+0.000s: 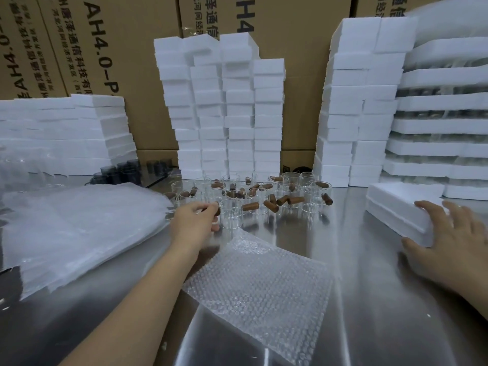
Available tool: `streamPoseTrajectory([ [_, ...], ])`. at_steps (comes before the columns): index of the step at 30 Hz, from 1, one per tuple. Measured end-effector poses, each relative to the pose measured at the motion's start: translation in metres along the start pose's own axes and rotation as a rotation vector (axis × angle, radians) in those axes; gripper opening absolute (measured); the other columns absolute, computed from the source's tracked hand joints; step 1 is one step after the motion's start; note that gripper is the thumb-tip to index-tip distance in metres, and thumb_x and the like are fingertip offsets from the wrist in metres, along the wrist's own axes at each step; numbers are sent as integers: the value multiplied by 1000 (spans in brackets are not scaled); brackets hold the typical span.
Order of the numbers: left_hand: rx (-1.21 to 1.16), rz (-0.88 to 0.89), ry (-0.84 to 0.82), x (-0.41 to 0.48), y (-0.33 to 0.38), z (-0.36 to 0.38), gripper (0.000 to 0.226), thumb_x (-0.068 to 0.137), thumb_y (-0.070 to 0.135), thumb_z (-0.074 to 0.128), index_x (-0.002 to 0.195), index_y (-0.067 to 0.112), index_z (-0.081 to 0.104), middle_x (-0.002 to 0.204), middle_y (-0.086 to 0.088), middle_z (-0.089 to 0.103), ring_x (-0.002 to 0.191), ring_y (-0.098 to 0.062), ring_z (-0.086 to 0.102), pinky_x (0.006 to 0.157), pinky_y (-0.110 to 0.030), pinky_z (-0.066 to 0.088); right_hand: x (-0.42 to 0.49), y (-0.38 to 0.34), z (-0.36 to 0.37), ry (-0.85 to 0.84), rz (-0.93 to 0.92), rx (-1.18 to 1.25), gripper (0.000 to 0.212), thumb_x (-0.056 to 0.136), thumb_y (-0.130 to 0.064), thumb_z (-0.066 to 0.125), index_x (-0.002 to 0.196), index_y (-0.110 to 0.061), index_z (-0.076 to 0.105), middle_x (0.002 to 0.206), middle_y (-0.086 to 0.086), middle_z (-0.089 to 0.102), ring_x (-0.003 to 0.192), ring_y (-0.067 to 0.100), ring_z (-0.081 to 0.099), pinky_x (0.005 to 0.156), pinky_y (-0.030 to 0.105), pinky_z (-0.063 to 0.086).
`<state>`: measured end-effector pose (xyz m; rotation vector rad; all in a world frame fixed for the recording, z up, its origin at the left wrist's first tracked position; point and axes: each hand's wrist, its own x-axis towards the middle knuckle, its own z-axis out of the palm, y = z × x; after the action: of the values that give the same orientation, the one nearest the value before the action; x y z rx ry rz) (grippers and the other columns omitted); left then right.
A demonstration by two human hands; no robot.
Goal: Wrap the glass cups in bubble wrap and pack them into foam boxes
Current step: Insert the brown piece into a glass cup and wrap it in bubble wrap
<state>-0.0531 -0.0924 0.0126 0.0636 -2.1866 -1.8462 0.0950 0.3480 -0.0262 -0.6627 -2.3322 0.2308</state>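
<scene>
Nearest glass cup upright at front of cup cluster, 12 o'clock from bubble wrap sheet on desk. Left hand fingers closing on its brown handle; grip not confirmed. Right hand spread flat, released, on foam box at 2 o'clock. Advice: lift straight, clear neighbours, lay cup mid-sheet

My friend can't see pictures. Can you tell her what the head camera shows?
A person's left hand grips the brown handle of a glass cup while the right hand rests on a white foam box. A bubble wrap sheet lies on the metal table, with more cups and foam stacks behind.
</scene>
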Motion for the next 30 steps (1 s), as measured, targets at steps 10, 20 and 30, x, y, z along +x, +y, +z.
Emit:
streamPoseTrajectory([
  [10,34,450,-218,-49,34,24,22,97,28,78,108,47,78,92,23,77,79,0,71,70,-19,57,-16,-66,-34,171,-225,219,62,85,-32,80,141,-29,54,157,9,40,149,35,29,115,64,29],
  [20,4,713,-480,-92,67,93,32,105,13,67,129,31,78,109,12,76,100,-7,68,81,-23,50,-62,-124,-40,-181,-456,624,65,99,-57,58,157,-58,29,142,-36,51,134,-11,46,105,18,40],
  [30,-92,794,-425,-101,51,87,33,103,8,68,125,30,80,116,17,73,111,-9,71,81,-16,51,-75,-127,-33,-249,-580,572,72,101,-64,51,161,-57,13,157,-37,35,142,-9,40,113,31,42],
])
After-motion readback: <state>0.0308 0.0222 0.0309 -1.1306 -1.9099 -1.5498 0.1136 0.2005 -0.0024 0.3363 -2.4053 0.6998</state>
